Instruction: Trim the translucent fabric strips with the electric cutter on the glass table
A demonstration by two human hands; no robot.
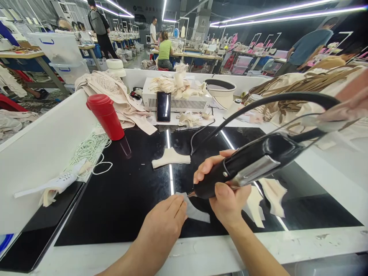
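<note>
On the black glossy table surface [120, 199], my left hand [165, 222] pinches the left end of a small curved pale piece [198, 214]. My right hand [227, 191] is wrapped around a black handheld tool [244, 157] with a metal lever and a thick black cable. The tool's narrow tip points left and meets the pale piece beside my left fingertips. A cream curved fabric piece [171, 157] lies farther back. To the right of my right hand are more cream pieces [274, 195], partly overlapping one another.
A red cup [105, 117] stands at the back left, beside pale green cord [87, 153]. Behind the surface, a phone [163, 107] leans on a white vented box [184, 101] topped with fabric scraps. Strips [299, 84] are heaped at right. Several people are in the background.
</note>
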